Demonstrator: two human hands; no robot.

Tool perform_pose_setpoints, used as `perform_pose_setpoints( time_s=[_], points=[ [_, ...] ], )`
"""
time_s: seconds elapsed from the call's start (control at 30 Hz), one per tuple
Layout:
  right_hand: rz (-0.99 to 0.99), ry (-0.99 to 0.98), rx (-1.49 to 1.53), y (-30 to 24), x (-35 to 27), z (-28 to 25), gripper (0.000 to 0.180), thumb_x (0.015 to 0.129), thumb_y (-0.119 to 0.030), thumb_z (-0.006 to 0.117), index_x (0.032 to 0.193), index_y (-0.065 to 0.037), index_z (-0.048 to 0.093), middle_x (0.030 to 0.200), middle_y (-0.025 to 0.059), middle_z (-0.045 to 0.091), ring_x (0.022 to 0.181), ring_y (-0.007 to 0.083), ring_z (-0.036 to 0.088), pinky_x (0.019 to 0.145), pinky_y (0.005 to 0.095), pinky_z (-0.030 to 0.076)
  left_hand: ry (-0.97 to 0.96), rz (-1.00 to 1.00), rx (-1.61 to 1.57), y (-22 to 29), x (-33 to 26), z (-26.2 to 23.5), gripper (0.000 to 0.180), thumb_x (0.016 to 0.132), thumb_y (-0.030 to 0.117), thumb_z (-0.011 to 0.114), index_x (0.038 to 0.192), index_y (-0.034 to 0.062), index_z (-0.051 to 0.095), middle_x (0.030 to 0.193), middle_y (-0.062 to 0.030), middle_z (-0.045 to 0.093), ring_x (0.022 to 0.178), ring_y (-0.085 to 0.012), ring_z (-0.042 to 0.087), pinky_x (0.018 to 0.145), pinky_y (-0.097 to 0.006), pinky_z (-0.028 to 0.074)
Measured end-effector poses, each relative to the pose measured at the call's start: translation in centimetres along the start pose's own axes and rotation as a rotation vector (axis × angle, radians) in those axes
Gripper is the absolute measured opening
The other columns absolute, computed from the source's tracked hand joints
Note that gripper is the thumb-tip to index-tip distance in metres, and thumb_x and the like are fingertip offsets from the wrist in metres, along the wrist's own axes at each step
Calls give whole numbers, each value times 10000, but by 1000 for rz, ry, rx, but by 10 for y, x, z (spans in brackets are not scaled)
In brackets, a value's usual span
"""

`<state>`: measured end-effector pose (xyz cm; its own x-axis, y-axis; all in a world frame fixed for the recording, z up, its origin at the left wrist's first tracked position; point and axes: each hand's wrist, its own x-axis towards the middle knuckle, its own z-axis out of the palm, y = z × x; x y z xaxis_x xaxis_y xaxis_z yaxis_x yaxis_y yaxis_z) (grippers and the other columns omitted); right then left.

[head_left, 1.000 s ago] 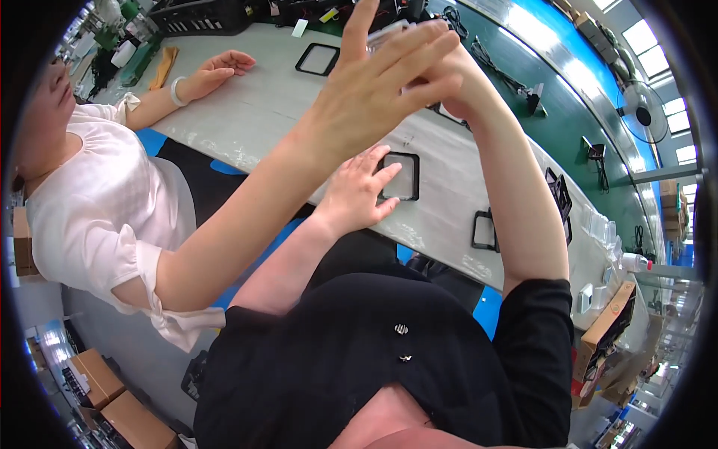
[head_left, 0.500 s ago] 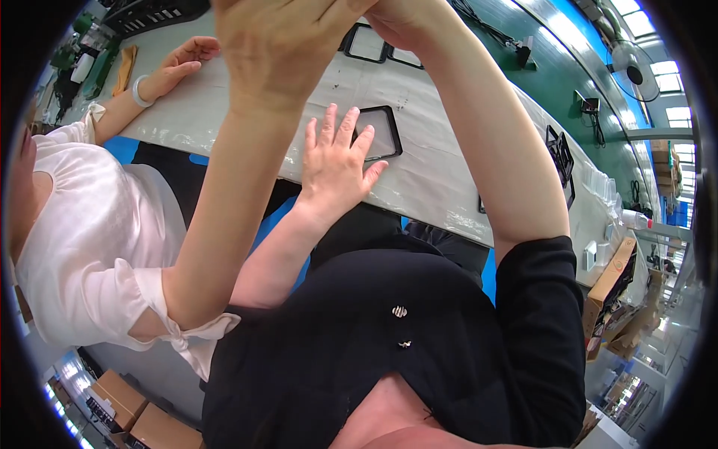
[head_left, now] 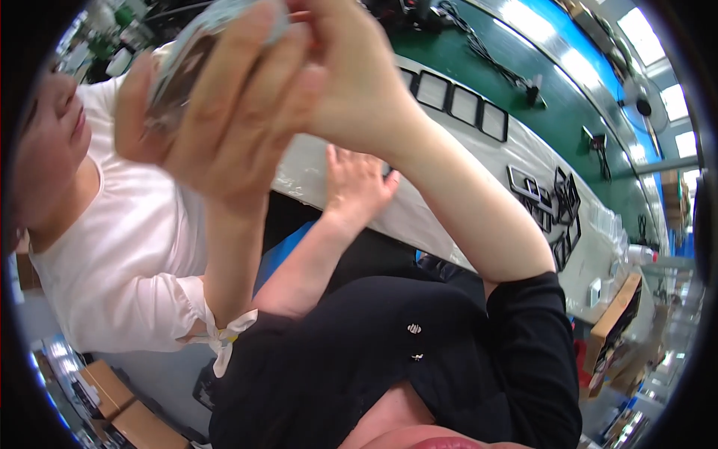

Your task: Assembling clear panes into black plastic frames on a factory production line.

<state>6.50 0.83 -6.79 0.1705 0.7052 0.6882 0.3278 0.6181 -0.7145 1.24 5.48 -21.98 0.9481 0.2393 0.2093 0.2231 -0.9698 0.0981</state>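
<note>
My left hand (head_left: 353,183) rests flat on the pale-covered table, fingers apart. A small dark edge shows beside its thumb, likely part of the black rectangular frame seen there before. My right hand (head_left: 348,78) is raised high in front of me, touching or nearly touching a co-worker's raised hand (head_left: 232,112). Blur and that hand hide most of my right fingers. The co-worker's fingers curl round a clear, shiny thing with a pale blue edge (head_left: 196,63); its kind is too blurred to make out.
Several thin black frames (head_left: 465,105) lie in a row along the table's far side. More black frames are heaped (head_left: 555,202) at the right. A person in a white top (head_left: 134,247) sits close on my left. A cardboard box (head_left: 617,318) stands at the right.
My right hand and the co-worker's hand have come down and left into fuller view, with the clear thing now showing. The view has shifted, revealing more frames. My left hand stays on the table.
</note>
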Motion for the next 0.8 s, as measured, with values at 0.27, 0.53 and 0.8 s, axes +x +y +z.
perform_pose_setpoints(
  time_s=[0.27,0.53,0.8],
  points=[
    [78,29,-22,25,-30,23,881,696,-197,807,1412,17,341,1152,179,624,1086,251,616,934,367,507,-263,564,-127,-122,119,-41,736,815,374,713,1409,63,411,1397,-164,440,1254,-351,406,1098,-448,302],
    [390,-7,-495,-49,-180,-103,270,798,-34,672,1065,-77,680,1153,104,634,1080,277,615,890,369,521,231,-416,280,-57,-31,-6,492,879,230,625,1345,125,507,1386,-145,466,1332,-299,394,1084,-440,357],
    [1041,847,-1466,-196,-423,-296,220,879,-124,630,1073,-52,703,1003,101,694,889,188,656,787,297,512,6,465,-342,152,48,-8,462,849,-21,565,1298,88,545,1424,-108,462,1326,-269,439,1085,-419,361]
  ],
)
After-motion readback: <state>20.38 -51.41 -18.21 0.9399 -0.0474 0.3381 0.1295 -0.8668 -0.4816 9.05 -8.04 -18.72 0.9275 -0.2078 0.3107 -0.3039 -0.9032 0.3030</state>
